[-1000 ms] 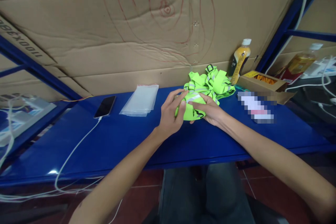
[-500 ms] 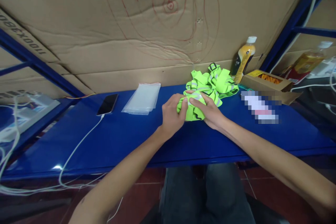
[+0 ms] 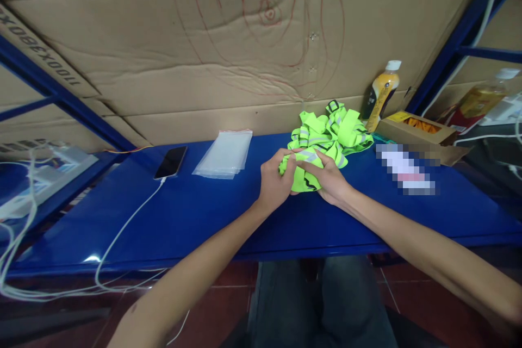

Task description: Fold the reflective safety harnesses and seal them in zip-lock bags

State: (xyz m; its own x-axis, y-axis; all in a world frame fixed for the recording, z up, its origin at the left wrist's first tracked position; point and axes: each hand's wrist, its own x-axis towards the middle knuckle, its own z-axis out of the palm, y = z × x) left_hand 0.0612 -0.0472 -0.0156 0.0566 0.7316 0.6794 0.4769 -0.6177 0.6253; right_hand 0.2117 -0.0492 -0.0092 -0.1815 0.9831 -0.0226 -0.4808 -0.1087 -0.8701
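My left hand [image 3: 275, 178] and right hand [image 3: 332, 176] both pinch a folded neon-green fabric bundle with silver stripes [image 3: 304, 179] over the glossy blue table [image 3: 204, 217]. If either grip slackens, its folds could spring open; the tangled neon-green strap heap [image 3: 349, 126] just behind might snag it.

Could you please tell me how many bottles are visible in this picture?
2. A yellow-and-black bottle is just right of the piled green straps; an amber bottle is beyond the blue post. Others may be hidden.
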